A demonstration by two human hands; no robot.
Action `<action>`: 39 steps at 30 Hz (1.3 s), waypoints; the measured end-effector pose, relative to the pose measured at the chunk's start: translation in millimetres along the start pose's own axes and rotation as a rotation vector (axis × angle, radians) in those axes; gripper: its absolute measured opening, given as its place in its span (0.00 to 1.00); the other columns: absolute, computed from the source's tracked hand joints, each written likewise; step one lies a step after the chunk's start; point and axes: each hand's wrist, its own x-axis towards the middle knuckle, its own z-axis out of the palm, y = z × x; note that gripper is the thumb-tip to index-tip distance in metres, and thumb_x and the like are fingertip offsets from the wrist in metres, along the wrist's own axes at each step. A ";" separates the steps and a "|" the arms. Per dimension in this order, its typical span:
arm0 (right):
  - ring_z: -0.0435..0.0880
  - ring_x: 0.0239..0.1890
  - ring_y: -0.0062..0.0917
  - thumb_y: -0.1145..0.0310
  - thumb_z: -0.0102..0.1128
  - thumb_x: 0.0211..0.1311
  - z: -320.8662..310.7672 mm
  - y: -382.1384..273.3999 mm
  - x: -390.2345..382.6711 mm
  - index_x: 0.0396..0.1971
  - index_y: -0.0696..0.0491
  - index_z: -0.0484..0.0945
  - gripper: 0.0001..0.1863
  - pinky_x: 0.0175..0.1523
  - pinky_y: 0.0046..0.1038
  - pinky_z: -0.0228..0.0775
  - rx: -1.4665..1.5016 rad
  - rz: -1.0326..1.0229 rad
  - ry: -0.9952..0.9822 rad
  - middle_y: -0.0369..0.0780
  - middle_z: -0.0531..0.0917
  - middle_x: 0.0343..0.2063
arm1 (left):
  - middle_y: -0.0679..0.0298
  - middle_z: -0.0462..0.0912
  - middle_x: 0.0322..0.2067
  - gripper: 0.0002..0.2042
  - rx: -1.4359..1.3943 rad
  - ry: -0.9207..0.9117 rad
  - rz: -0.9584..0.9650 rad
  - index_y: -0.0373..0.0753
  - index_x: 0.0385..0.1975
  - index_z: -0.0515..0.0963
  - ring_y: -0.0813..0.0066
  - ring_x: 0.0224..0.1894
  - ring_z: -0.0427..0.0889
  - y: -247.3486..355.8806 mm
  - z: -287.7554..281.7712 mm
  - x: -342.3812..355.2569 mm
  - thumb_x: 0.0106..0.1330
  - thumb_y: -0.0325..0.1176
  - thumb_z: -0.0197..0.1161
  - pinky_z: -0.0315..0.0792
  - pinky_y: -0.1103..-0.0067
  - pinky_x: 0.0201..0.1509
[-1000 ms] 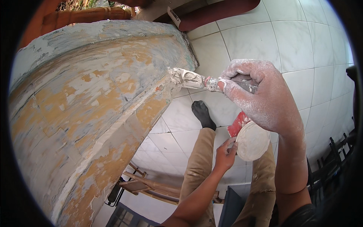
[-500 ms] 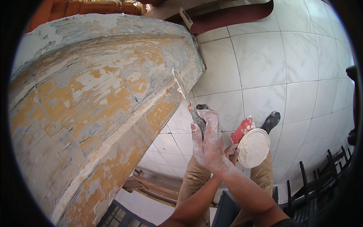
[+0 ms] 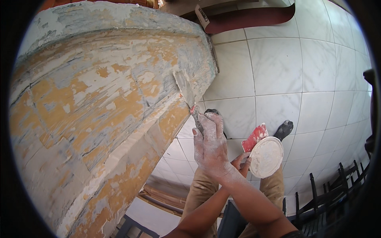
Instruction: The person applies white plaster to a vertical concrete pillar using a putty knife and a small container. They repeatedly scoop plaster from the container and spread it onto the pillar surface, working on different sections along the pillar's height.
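Observation:
My right hand (image 3: 213,148), dusted white, grips the dark handle of a putty knife (image 3: 184,86). The knife's whitish blade lies against the corner of a large curved surface (image 3: 99,85), patched in yellow, grey and white filler. Crossing beneath my right forearm, my left hand (image 3: 241,162) holds the rim of a round container or lid of white putty (image 3: 266,157); its depth cannot be made out. A red flat spreader (image 3: 254,137) smeared with white sticks out beside that rim, next to my left fingers; whether they grip it is unclear.
White tiles (image 3: 278,63) cover the floor, with my dark-shod foot (image 3: 283,130) on them. A curved maroon board (image 3: 250,18) lies at the far side. Black metal chairs (image 3: 333,198) stand at lower right, and a brown slatted wooden piece (image 3: 164,198) sits below the curved surface.
My right hand has shifted slightly left, and the knife blade has turned flatter and moved left on the surface. The left hand still holds the putty. The whole view has shifted a little.

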 end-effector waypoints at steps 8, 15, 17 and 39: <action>0.83 0.53 0.49 0.75 0.66 0.68 -29.2 -2.7 -4.0 0.66 0.61 0.72 0.27 0.56 0.40 0.80 -0.045 -0.033 -0.136 0.54 0.75 0.56 | 0.55 0.88 0.48 0.16 0.051 -0.027 -0.013 0.32 0.59 0.81 0.72 0.47 0.87 -5.9 0.0 2.7 0.80 0.36 0.63 0.81 0.75 0.53; 0.84 0.56 0.49 0.73 0.68 0.67 -66.8 10.3 -25.9 0.63 0.60 0.75 0.26 0.57 0.43 0.81 -0.096 -0.012 -0.328 0.54 0.79 0.56 | 0.55 0.86 0.51 0.17 0.191 0.062 0.153 0.35 0.59 0.81 0.64 0.56 0.83 -32.5 6.9 10.1 0.78 0.37 0.64 0.72 0.71 0.65; 0.84 0.56 0.50 0.74 0.68 0.67 -82.8 13.7 -26.5 0.61 0.60 0.76 0.23 0.57 0.46 0.81 -0.093 -0.024 -0.375 0.54 0.80 0.56 | 0.55 0.87 0.50 0.17 0.207 0.068 0.176 0.34 0.59 0.81 0.64 0.55 0.84 -31.1 6.9 10.7 0.78 0.36 0.64 0.73 0.71 0.64; 0.87 0.44 0.44 0.82 0.62 0.66 -128.1 2.1 68.2 0.53 0.62 0.80 0.16 0.51 0.38 0.80 0.018 -0.097 -0.346 0.53 0.86 0.43 | 0.56 0.90 0.40 0.16 0.026 0.020 0.129 0.29 0.60 0.80 0.79 0.36 0.87 -2.3 -9.2 9.5 0.78 0.31 0.63 0.80 0.78 0.42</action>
